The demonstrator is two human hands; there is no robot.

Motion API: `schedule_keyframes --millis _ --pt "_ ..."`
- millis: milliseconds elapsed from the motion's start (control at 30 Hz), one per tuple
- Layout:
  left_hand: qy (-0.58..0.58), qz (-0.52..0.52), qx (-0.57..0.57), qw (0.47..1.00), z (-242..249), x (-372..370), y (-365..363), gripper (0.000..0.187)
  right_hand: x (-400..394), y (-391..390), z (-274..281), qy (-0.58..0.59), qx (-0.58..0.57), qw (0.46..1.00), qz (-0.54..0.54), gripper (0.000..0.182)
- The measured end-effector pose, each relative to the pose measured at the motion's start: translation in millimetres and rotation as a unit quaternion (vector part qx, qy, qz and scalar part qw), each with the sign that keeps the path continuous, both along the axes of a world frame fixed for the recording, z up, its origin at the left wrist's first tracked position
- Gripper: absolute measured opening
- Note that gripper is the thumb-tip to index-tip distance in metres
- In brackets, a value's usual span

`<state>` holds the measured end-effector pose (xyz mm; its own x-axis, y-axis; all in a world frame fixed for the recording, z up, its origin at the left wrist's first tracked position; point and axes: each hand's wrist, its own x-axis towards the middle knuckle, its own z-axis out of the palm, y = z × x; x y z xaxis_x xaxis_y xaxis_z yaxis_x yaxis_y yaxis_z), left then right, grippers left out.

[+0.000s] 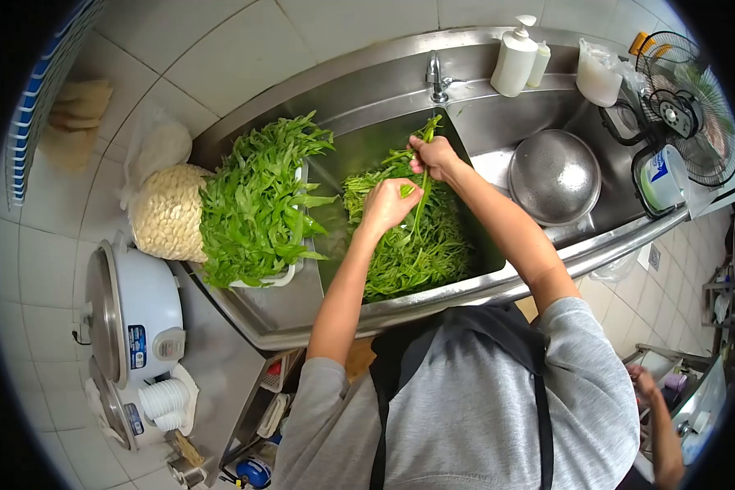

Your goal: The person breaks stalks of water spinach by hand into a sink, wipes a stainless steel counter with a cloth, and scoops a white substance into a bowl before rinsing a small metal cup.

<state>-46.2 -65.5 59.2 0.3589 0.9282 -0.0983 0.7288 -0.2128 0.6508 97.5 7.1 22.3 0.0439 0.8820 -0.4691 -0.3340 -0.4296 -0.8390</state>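
My right hand (435, 158) is closed around a small bunch of long green stems (429, 129), their tips pointing toward the tap. Closer to me on the left, my left hand (389, 204) pinches a piece of green stem (406, 190) between thumb and fingers. Both hands are above a sink basin (353, 139) holding a mass of leafy greens (416, 260) with thin stems. To the left, a white tray (281, 278) is heaped with broader-leafed greens (257, 196); some leaves hang over its edge toward the basin.
A tap (436, 75) stands behind the basin. On the right are a metal bowl (554, 177), a pump bottle (514, 59) and a fan (686, 110). A bag of pale pieces (168, 212) and rice cookers (149, 310) are left. Another person's arm (665, 433) shows lower right.
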Motion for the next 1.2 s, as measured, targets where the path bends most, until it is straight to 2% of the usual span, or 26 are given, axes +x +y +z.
schedule_keyframes --millis 100,200,300,367,467,500,600,633,700,767,800,833,867,900,933,967,1000,1033,1100,1133,1167,1200 --pt "0.029 -0.016 -0.004 0.999 -6 -2 0 0.031 -2 -4 -1 0.034 -0.002 0.999 -0.015 0.029" --pt "0.041 0.005 0.1 0.994 -15 -6 -2 0.031 -3 -8 -4 0.063 0.001 0.997 -0.054 0.03" --pt "0.026 -0.004 0.054 0.998 -18 -7 -2 0.028 -6 -12 -2 0.1 -0.005 0.993 -0.064 0.03" --pt "-0.016 0.014 0.05 0.999 -22 -8 0 0.024 -11 -16 3 0.095 -0.006 0.992 -0.083 0.03" --pt "-0.141 0.044 0.002 0.989 -39 -15 8 0.018 -13 -27 12 0.039 0.081 0.994 -0.054 0.032" --pt "-0.201 0.075 -0.052 0.975 -24 -15 3 0.019 -15 -29 13 0.033 0.101 0.992 -0.061 0.033" --pt "-0.311 0.19 -0.11 0.925 -40 -21 13 0.023 -30 -37 12 0.015 0.171 0.979 -0.109 0.034" --pt "-0.313 0.19 -0.112 0.924 -46 -27 13 0.023 -30 -38 11 0.013 0.17 0.979 -0.108 0.034" --pt "-0.375 0.253 -0.086 0.888 -66 -48 17 0.021 -23 -42 8 -0.028 0.207 0.965 -0.161 0.034" --pt "-0.376 0.231 -0.09 0.893 -80 -66 7 0.024 -9 -54 -6 -0.084 0.168 0.978 -0.094 0.034" --pt "-0.346 0.229 -0.092 0.905 -85 -74 4 0.024 -1 -60 -34 -0.117 0.146 0.982 -0.029 0.034" --pt "-0.316 0.228 -0.094 0.916 -91 -81 3 0.024 11 -71 -52 -0.227 0.104 0.96 0.128 0.034" --pt "-0.284 0.205 -0.161 0.923 -100 -93 8 0.023 15 -84 -84 -0.241 0.051 0.938 0.243 0.051" --pt "-0.285 0.21 -0.163 0.921 -100 -93 7 0.023 23 -103 -106 -0.341 0.166 0.86 0.342 0.08" --pt "-0.374 0.214 -0.188 0.883 -100 -88 6 0.023 14 -109 -70 -0.434 -0.135 0.753 0.475 0.098" --pt "-0.46 0.213 -0.209 0.836 -98 -85 9 0.023 14 -114 -68 -0.467 -0.096 0.728 0.493 0.093" --pt "-0.444 0.194 -0.253 0.837 -99 -88 16 0.026 16 -107 -64 -0.468 -0.087 0.731 0.489 0.086" --pt "-0.447 0.196 -0.251 0.836 -101 -87 21 0.026 19 -97 -60 -0.469 -0.079 0.734 0.485 0.079" --pt "-0.476 0.181 -0.285 0.812 -102 -81 33 0.028 33 -68 -49 -0.415 -0.065 0.815 0.398 0.067" --pt "-0.443 0.173 -0.296 0.829 -110 -81 42 0.035 47 -49 -60 -0.498 0.052 0.805 0.319 0.055" --pt "-0.445 0.167 -0.289 0.831 -103 -75 48 0.035 61 -29 -70 -0.568 0.169 0.772 0.23 0.044" --pt "-0.419 0.167 -0.29 0.844 -95 -68 51 0.033 69 -10 -54 -0.581 0.171 0.777 0.172 0.039"
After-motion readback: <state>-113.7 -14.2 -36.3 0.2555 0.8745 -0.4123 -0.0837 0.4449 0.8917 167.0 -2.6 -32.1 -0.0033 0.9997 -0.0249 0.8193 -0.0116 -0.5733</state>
